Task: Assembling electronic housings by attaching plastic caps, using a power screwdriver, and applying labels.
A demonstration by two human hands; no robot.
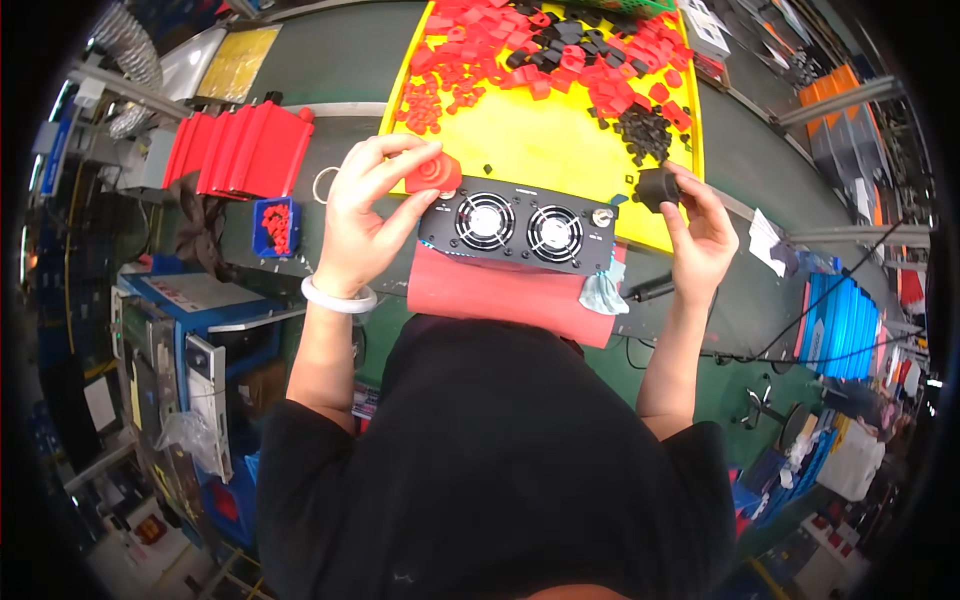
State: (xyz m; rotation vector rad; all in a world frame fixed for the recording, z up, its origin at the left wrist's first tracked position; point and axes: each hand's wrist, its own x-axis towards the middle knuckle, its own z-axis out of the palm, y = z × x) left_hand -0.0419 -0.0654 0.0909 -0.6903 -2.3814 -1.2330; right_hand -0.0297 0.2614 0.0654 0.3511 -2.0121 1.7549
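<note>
A black metal box with two round fans (519, 226) stands before me, the fan side facing up toward me. My left hand (368, 205) is closed on a red plastic cap (433, 174) at the box's left end, over a metal terminal partly hidden beneath it. Past the box's right end, my right hand (703, 235) pinches a black plastic cap (657, 187) between thumb and fingers. This cap is apart from the box. A bare metal terminal (602, 216) shows at the box's right corner. Under the box's near side lies a reddish pad (500, 297).
Beyond the box, a yellow tray (500, 135) holds piles of red caps (475, 45) and small black pieces (643, 132). Left are a blue bin (260, 241) and red finned cases (240, 150). A pale cloth (604, 293) and black-handled tool (652, 290) lie right.
</note>
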